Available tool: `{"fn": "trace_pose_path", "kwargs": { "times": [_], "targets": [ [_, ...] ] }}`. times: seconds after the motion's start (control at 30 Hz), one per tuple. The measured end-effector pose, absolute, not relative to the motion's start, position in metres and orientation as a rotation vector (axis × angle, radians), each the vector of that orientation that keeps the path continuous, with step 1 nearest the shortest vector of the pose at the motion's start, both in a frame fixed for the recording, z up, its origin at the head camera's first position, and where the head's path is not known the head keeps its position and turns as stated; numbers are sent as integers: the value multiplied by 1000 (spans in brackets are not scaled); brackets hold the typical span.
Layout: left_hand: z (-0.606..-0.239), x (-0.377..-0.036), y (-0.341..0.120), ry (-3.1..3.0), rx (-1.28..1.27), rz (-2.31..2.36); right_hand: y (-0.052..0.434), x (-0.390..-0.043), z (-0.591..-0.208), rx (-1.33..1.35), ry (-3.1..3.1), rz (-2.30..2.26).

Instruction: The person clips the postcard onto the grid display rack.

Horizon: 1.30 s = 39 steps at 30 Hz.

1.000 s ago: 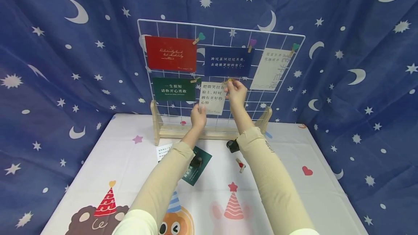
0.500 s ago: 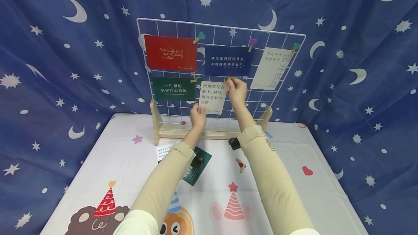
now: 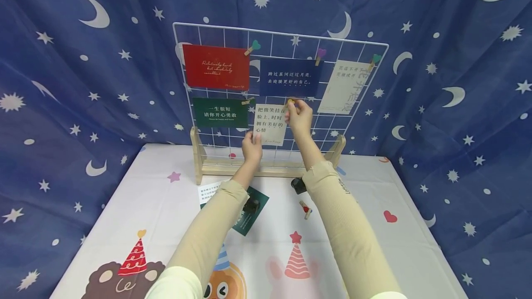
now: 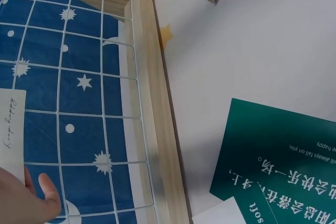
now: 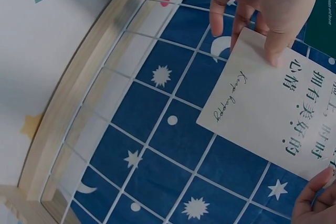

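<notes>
While against the wire grid (image 3: 216, 36), pale card (image 3: 270, 123) pinched by left hand (image 3: 252, 147), clip (image 3: 291, 102) by right hand (image 3: 299, 118).

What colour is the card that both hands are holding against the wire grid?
The card is off-white with dark printed characters; the right wrist view shows it best.

Cards (image 3: 216, 66) on the upright grid (image 3: 374, 46) behind the table (image 3: 415, 243), loose card (image 3: 249, 213) and peg (image 3: 306, 209) before it

7 cards (image 3: 270, 123), 6 clips (image 3: 306, 209), 1 grid (image 3: 216, 31)
</notes>
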<state>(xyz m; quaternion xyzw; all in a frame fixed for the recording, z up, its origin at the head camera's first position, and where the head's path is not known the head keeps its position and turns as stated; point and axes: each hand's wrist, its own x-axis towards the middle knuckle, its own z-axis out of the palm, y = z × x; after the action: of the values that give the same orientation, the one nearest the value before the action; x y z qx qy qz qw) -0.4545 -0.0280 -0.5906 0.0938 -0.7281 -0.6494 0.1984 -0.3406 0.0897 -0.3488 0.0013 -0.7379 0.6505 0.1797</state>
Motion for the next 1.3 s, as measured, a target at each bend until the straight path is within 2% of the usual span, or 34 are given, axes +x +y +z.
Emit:
{"fn": "trace_pose_path", "kwargs": {
  "times": [0.13,0.2,0.27,0.73,1.3],
  "targets": [
    [-493,-366,-27,-2001,334,-1891,91,-338,-351,55,-2044,1875],
    [-464,-337,-27,-1991,349,-1898,92,-337,-353,88,-2032,1877],
    [-453,-323,-27,-1979,371,-1883,94,-335,-355,117,-2036,1858],
    [-456,-308,-28,-1899,385,-1985,104,-326,-374,163,-2000,1770],
    [-473,-289,-47,-1952,340,-1991,120,-288,-379,296,-1994,1867]
  ]
}}
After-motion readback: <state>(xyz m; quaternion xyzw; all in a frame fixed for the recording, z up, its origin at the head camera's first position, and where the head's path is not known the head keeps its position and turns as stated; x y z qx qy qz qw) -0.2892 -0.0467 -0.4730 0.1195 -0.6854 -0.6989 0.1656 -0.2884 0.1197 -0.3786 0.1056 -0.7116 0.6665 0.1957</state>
